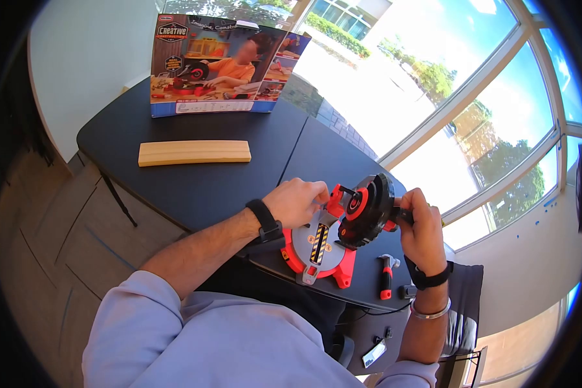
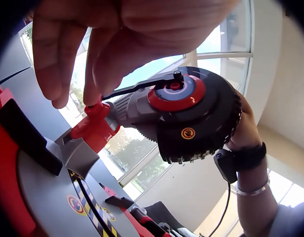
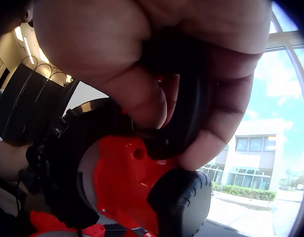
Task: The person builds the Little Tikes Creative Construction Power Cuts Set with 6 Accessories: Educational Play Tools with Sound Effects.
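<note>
A toy miter saw stands on the table; its black and red saw head (image 1: 367, 210) is raised and tilted over the round grey base (image 1: 304, 244). My right hand (image 1: 421, 226) grips the saw's black loop handle (image 3: 189, 111), with fingers curled round it in the right wrist view. At the rear of the base, my left hand (image 1: 297, 202) reaches to the red hinge (image 2: 97, 126). Its fingertips (image 2: 92, 96) are right at the hinge's top, beside the end of a black link bar (image 2: 137, 89). The slot in the base has yellow-and-black stripes.
A toy hammer (image 1: 387, 277) lies right of the saw, near the black table's (image 1: 207, 184) front edge. Farther back are a wooden block (image 1: 194, 152) and an upright toy box (image 1: 220, 68). Large windows (image 1: 485, 123) border the table's far right side.
</note>
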`<state>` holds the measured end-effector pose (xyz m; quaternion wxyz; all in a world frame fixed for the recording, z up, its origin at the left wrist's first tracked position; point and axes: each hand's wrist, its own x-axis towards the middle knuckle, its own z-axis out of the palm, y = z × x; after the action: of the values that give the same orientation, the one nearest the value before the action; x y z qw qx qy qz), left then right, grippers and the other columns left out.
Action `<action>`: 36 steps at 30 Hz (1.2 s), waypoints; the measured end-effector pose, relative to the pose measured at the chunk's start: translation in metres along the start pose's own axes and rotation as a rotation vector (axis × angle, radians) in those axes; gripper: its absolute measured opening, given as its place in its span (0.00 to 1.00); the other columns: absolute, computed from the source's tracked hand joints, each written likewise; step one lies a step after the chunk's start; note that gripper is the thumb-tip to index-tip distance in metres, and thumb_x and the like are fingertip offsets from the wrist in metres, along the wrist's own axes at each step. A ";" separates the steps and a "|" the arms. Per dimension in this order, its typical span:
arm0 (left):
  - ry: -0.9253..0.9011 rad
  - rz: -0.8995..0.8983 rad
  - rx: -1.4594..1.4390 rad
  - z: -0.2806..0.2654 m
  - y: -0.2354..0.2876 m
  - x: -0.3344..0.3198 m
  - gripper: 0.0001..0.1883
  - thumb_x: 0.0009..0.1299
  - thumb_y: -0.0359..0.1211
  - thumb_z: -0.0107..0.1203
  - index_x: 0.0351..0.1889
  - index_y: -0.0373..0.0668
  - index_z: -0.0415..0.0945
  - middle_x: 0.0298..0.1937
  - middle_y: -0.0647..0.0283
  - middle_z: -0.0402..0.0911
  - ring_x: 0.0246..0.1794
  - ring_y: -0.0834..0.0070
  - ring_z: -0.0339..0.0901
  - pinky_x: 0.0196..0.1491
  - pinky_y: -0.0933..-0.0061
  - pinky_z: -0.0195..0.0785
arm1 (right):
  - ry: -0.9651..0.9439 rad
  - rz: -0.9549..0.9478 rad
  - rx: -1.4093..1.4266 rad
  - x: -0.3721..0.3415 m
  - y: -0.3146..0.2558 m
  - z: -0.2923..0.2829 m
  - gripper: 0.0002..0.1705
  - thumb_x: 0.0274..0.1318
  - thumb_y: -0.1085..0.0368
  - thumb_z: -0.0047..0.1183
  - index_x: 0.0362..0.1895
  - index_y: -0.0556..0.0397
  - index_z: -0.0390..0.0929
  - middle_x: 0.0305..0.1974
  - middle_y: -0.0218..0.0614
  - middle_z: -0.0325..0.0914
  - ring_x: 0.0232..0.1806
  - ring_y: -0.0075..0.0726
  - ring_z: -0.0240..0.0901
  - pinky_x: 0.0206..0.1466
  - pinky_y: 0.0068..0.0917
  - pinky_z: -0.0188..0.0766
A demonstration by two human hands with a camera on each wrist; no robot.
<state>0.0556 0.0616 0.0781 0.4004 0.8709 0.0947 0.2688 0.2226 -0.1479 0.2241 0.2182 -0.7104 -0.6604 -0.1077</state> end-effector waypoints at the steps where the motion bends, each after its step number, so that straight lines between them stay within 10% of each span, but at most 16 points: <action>1: -0.002 0.000 0.000 0.001 0.000 -0.001 0.12 0.72 0.25 0.59 0.54 0.37 0.80 0.49 0.45 0.90 0.53 0.47 0.89 0.57 0.51 0.81 | 0.003 -0.017 0.009 0.001 0.002 0.000 0.19 0.50 0.88 0.51 0.43 0.55 0.68 0.40 0.52 0.89 0.43 0.66 0.86 0.43 0.43 0.80; 10: -0.221 -0.192 0.387 0.015 -0.001 -0.006 0.15 0.69 0.38 0.69 0.50 0.41 0.86 0.45 0.46 0.91 0.50 0.48 0.90 0.56 0.50 0.83 | -0.159 0.005 -0.136 0.006 0.007 -0.002 0.47 0.44 0.90 0.46 0.73 0.51 0.74 0.51 0.53 0.88 0.53 0.66 0.86 0.54 0.46 0.85; 17: -0.218 -0.141 0.451 0.019 -0.001 -0.006 0.16 0.68 0.40 0.71 0.48 0.42 0.89 0.45 0.48 0.91 0.49 0.50 0.90 0.56 0.53 0.84 | -0.146 -0.049 -0.083 0.009 -0.002 0.001 0.51 0.41 0.90 0.45 0.76 0.52 0.72 0.63 0.55 0.81 0.61 0.67 0.81 0.56 0.49 0.84; 25: -0.189 -0.121 0.423 0.019 -0.003 -0.009 0.16 0.66 0.40 0.72 0.47 0.42 0.89 0.44 0.48 0.91 0.48 0.51 0.90 0.55 0.54 0.84 | -0.193 0.025 -0.159 0.011 0.010 0.004 0.52 0.40 0.86 0.49 0.78 0.49 0.71 0.42 0.51 0.90 0.45 0.69 0.84 0.52 0.54 0.80; 36: -0.159 -0.054 0.455 0.028 -0.009 -0.010 0.17 0.56 0.35 0.73 0.44 0.42 0.89 0.37 0.49 0.90 0.44 0.49 0.89 0.51 0.50 0.84 | -0.187 0.023 -0.158 0.015 0.017 0.007 0.51 0.43 0.85 0.50 0.78 0.48 0.71 0.38 0.51 0.90 0.41 0.68 0.85 0.52 0.53 0.80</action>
<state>0.0629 0.0460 0.0529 0.2073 0.9543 0.1440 0.1602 0.2395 -0.1315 0.2215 0.1002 -0.7398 -0.6592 -0.0903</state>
